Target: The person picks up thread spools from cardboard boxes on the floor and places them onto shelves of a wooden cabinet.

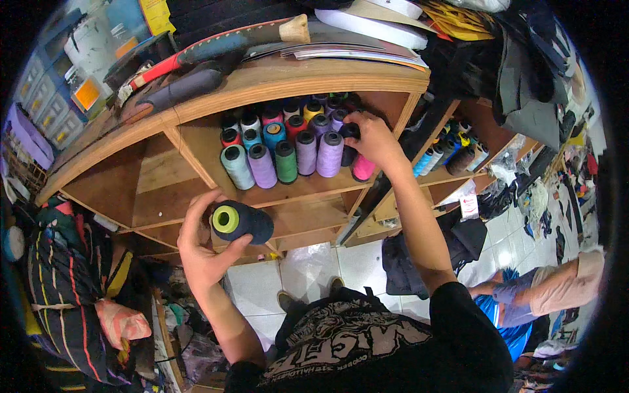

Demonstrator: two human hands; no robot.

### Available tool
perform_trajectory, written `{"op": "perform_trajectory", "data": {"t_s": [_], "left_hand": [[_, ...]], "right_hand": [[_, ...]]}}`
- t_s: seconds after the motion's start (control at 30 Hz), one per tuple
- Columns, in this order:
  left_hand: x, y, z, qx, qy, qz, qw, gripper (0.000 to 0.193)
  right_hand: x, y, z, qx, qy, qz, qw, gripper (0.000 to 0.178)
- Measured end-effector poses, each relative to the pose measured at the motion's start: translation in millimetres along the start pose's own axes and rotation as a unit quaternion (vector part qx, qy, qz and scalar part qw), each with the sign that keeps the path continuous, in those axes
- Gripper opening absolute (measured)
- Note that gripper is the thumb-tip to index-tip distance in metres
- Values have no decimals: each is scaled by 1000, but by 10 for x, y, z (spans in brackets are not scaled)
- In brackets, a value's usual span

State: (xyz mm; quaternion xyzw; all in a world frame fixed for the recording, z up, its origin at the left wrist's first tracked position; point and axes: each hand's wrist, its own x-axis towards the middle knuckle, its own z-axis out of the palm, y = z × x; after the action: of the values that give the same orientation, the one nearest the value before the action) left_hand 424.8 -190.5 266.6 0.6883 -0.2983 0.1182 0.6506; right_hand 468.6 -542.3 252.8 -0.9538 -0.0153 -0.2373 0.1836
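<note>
My left hand [204, 242] is wrapped round a large black thread cone [254, 224] with a lime-green core, held tilted in front of the wooden shelf. My right hand [373, 139] reaches into the shelf compartment, its fingers closed on the top of a black thread spool [350, 133]. Beside that hand stands a pink spool [362, 168]. Rows of upright spools fill the compartment to its left: a lilac spool [329, 156], a green spool [285, 162] and a pale blue spool [236, 166] are at the front.
The wooden shelf [367, 82] carries a red-and-grey tool [216, 49] and white rolls [370, 26] on top. More spools [452, 147] sit in a compartment at the right. Striped fabric bundles [72, 301] lie at the left. Another person's leg [557, 288] shows at the right.
</note>
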Motion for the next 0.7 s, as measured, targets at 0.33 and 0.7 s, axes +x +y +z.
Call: {"op": "perform_trajectory", "data": {"t_s": [0.33, 0.7], "left_hand": [[3, -98, 24, 50, -3, -14, 999, 67], [-4, -119, 88, 11, 8, -17, 1000, 69]], "right_hand": [[-214, -392, -536, -226, -87, 41, 969, 32], [-112, -324, -443, -291, -148, 37, 945, 18]]}}
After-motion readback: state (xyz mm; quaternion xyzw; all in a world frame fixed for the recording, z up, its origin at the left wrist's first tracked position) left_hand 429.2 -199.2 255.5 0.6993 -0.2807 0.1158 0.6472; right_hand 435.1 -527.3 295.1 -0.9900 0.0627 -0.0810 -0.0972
